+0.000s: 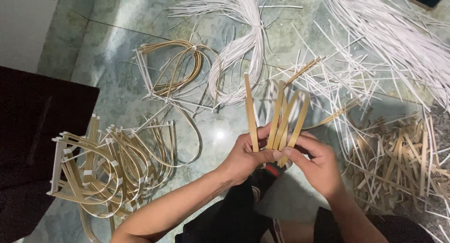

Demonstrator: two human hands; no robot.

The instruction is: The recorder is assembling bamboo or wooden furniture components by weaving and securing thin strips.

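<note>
Left hand [244,157] and right hand [315,164] both pinch flat tan bamboo strips [277,117], fanned upright over glossy green marble floor [117,69]; bent strip hoops [110,170] piled at floor's left edge.

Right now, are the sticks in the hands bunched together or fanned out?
Fanned out: the sticks spread apart at their tips, pinched together low between both hands.

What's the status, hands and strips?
Left hand and right hand both shut on fanned bamboo strips. Nothing in the way; loose strip pile at right.
</note>
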